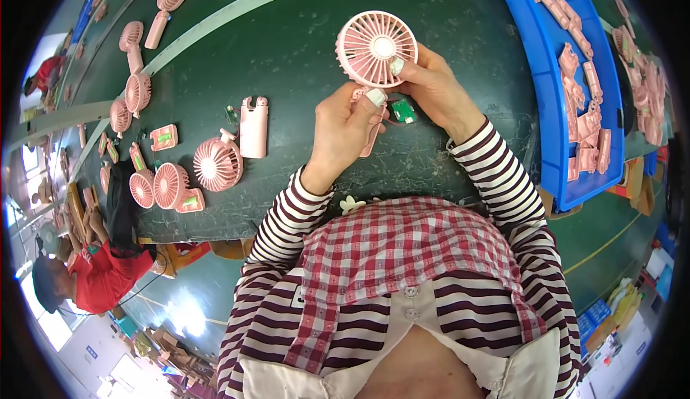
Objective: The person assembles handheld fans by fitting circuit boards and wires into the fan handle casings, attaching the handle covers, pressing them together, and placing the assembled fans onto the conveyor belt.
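Both hands work on one pink handheld fan over the green bench. My right hand [438,90] grips the round fan head [363,47] at its lower right, thumb on the front grille. Below it, my left hand [341,129] is closed around the pink handle part [372,136], thumb pressed near the joint under the head. A small green circuit board [403,111] hangs or lies beside the handle, between the two hands; a thin wire seems to run to it. The fingers partly hide the joint.
Left of my hands lie a pink handle shell [253,127] and a loose fan head [217,164]. More fans [171,185] stand along the bench's left side. A blue bin [553,111] of pink shells is at the right. A person in red [108,277] sits at the far left.
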`<state>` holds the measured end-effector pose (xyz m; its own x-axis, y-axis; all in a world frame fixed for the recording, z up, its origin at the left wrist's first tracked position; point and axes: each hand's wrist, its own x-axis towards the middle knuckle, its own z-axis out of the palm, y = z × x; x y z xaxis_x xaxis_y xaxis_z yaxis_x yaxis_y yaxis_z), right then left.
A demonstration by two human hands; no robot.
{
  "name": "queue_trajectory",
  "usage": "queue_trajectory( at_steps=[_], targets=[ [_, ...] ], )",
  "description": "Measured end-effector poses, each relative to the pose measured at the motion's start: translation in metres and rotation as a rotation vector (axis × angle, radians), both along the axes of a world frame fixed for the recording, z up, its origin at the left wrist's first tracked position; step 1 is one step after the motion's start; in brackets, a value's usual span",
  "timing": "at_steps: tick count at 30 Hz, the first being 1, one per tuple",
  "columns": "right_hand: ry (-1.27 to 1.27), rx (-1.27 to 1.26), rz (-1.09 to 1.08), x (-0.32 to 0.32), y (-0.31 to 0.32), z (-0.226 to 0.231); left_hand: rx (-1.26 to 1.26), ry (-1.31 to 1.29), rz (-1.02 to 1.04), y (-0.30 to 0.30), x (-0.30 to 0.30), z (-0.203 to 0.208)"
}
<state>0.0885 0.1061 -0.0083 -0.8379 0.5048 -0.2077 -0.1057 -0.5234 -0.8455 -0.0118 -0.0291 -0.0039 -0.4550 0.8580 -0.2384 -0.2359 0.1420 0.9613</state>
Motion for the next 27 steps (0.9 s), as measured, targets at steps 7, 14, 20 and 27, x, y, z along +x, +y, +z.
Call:
queue_trajectory(
  at_steps=[7, 14, 20, 27],
  targets=[
    [-0.055, 0.490, -0.162, 0.015, -0.003, -0.017, 0.061, -0.307, 0.150, 0.000, -0.021, 0.016],
    [0.048, 1.417, -0.403, -0.003, -0.024, 0.005, 0.006, -0.405, 0.164, 0.002, -0.018, 0.008],
    [0.117, 1.620, -0.243, -0.012, -0.020, 0.015, -0.061, -0.541, 0.046, 0.004, -0.006, 0.003],
    [0.064, 1.659, -0.167, -0.009, -0.012, 0.024, -0.060, -0.534, 0.024, 0.001, -0.012, 0.002]
  ],
)
